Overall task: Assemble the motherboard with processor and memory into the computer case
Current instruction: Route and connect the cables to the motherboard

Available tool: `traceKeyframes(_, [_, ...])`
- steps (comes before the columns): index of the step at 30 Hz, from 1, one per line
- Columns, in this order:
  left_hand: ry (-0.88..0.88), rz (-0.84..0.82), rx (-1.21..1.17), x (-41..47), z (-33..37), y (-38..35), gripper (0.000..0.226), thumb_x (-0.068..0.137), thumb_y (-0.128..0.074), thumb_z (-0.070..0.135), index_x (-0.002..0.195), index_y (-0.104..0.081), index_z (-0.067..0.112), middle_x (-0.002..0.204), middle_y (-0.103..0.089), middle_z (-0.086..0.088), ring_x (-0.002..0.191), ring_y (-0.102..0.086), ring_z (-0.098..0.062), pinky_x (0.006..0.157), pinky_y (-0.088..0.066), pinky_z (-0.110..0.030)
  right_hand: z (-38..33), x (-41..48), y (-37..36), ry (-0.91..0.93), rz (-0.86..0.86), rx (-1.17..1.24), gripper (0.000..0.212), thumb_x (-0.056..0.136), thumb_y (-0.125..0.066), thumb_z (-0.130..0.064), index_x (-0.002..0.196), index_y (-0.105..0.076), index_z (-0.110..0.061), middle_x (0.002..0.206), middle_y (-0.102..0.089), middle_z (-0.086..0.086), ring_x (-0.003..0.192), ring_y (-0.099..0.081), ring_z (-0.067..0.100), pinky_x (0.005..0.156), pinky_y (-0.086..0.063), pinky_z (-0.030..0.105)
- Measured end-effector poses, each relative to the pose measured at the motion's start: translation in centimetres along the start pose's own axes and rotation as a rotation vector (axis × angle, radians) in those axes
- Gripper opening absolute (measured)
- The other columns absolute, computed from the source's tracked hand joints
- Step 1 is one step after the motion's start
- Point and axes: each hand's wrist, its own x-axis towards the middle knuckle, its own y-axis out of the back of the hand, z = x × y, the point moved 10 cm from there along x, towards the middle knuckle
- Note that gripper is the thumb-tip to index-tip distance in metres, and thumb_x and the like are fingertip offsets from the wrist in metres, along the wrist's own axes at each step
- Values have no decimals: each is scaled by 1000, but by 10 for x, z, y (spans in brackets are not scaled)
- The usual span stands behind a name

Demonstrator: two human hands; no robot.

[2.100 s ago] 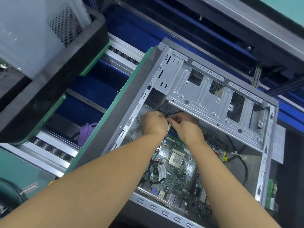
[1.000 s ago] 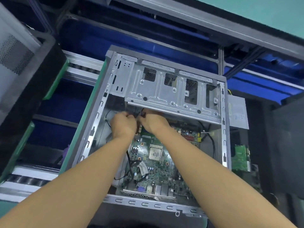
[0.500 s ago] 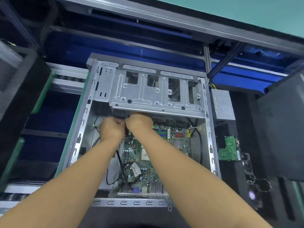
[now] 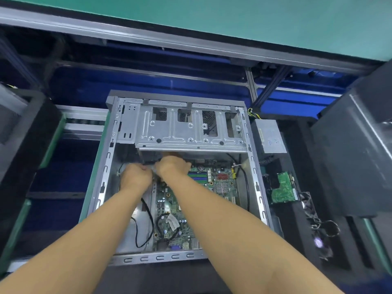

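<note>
Both bare hands shifted toward 12 o'clock inside open grey metal computer case (image 4: 101,183): left hand (image 4: 135,176) and right hand (image 4: 172,164) now tucked just under front edge of silver perforated drive cage (image 4: 188,128). Right forearm now covers processor socket on green motherboard (image 4: 214,183).

Bare stamped sheet metal on the computer case (image 4: 257,187), dull silver, smooth, with a faint sheen along the punched drive cage (image 4: 191,132) at frame centre. Matt green circuit laminate on the motherboard (image 4: 212,187), studded with shiny solder and glossy blue plastic memory slots (image 4: 197,177). Smooth black rubbery sheathing on the cables (image 4: 146,225) at lower centre. Brushed grey metal on the power supply (image 4: 270,136) at right. Coarse matt black foam (image 4: 27,132) at left. Flat matt green bench (image 4: 233,20) surface across the top.
</note>
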Motion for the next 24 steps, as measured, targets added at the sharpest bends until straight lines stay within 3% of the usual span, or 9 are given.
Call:
traceKeyframes(2, [-18,-21,25,-2,1,3,18,91,-57,16,95,-72,8,86,-69,-14,66,-53,-22,58,-38,-25,3,-6,5,36,-26,-30,41,98,-53,-53,77,-56,-17,103,-65,3,109,-60,25,89,-29,40])
traceKeyframes(4, [-48,-42,41,-4,4,4,12,91,-60,16,90,-70,10,94,-70,-16,71,-55,-24,63,-41,-25,12,-19,22,100,-9,-29,45,100,-51,-52,70,-49,-18,92,-60,4,100,-60,27,86,-32,40])
traceKeyframes(6, [-72,-70,70,-5,9,4,15,90,-64,20,83,-68,8,87,-71,-14,69,-59,-24,60,-41,-24,33,-33,40,143,-12,-2,37,104,-52,-36,77,-58,-11,88,-61,8,91,-61,29,84,-45,38])
traceKeyframes(9, [-96,-140,211,-10,20,1,24,90,-66,29,88,-67,5,78,-69,-9,68,-62,-22,60,-43,-26,77,-49,60,122,-61,-57,25,100,-52,-14,114,-69,-2,112,-69,16,106,-65,33,93,-54,40])
traceKeyframes(11, [-163,-171,381,-15,29,-2,17,90,-65,25,93,-66,8,81,-66,-5,70,-60,-19,60,-44,-27,98,-64,60,107,-113,-123,29,98,-53,-6,123,-69,-7,121,-69,15,107,-67,31,95,-55,41])
traceKeyframes(13, [-229,-199,499,-20,33,-7,9,90,-63,16,98,-66,11,95,-67,-5,84,-62,-22,69,-49,-31,112,-76,50,112,-178,-148,38,97,-52,6,127,-66,-10,125,-68,11,104,-69,28,93,-57,38])
traceKeyframes(16, [-265,-292,639,-29,24,-19,18,89,-62,16,108,-63,15,111,-65,-5,102,-62,-23,88,-53,-34,130,-88,35,130,-233,-161,50,93,-46,15,131,-62,-12,128,-64,9,107,-66,27,94,-57,39])
traceKeyframes(19, [-287,-333,761,-32,12,-26,25,85,-67,19,109,-62,16,110,-65,-3,99,-62,-20,86,-54,-32,140,-95,21,160,-246,-178,52,91,-43,16,130,-61,-14,130,-62,8,110,-63,27,92,-54,33])
traceKeyframes(24, [-226,-334,632,-28,5,-28,30,79,-76,34,96,-70,10,100,-69,-5,89,-65,-20,79,-55,-31,144,-92,23,167,-131,-163,42,93,-49,13,127,-62,-8,125,-62,13,104,-66,28,91,-55,35])
